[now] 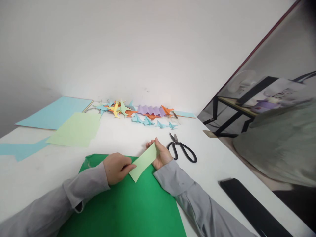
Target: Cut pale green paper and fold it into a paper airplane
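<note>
A light green paper strip (144,162) is stretched slantwise between my two hands, above a dark green mat (128,204). My left hand (117,168) pinches its lower left edge between thumb and finger. At the upper right end, my right hand (161,154) grips the strip, thumb on top and fingers behind it. Just right of that hand lie black-handled scissors (181,146) with the blades slightly apart, pointing away from me.
Folded paper birds (115,109) in several colours line the wall, beside a pleated purple paper (150,110). Light green sheets (76,130) and blue sheets (53,112) lie at the left. A long black object (254,207) rests near the right edge.
</note>
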Tool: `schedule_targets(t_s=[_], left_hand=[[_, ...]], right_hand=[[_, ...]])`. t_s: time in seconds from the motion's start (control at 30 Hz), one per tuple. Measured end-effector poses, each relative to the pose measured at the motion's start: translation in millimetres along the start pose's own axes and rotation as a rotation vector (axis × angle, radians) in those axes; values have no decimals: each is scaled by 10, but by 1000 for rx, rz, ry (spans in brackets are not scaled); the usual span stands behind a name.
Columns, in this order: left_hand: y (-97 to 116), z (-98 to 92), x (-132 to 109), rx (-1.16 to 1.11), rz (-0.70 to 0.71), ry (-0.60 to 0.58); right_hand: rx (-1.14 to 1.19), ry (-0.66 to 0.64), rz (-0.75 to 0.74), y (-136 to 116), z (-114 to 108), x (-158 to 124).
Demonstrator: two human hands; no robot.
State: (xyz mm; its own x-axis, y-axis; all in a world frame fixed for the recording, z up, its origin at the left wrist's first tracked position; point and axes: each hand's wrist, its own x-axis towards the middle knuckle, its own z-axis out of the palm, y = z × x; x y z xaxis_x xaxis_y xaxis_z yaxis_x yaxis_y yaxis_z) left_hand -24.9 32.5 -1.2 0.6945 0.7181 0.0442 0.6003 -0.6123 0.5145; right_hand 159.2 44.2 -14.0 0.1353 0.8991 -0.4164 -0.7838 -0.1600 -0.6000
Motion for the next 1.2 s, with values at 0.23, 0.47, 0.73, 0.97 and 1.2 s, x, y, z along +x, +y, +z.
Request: schedule_targets(t_s=[0.23, 0.47, 0.73, 0.97, 1.2], left_hand=[[6, -25, 1, -79, 17, -25], [39, -25, 9, -197, -30, -6], [49, 56, 25, -169, -54, 44], [84, 132, 94, -430, -100, 113], [130, 136, 104, -436, -81, 183]], right_hand=[[-19, -29, -14, 10, -39, 23], [-104, -99, -42, 34, -21, -15], [-287, -250, -117, 88, -69, -11], [-553, -363, -196, 151, -96, -103], [-705, -391, -307, 188, -131, -101]])
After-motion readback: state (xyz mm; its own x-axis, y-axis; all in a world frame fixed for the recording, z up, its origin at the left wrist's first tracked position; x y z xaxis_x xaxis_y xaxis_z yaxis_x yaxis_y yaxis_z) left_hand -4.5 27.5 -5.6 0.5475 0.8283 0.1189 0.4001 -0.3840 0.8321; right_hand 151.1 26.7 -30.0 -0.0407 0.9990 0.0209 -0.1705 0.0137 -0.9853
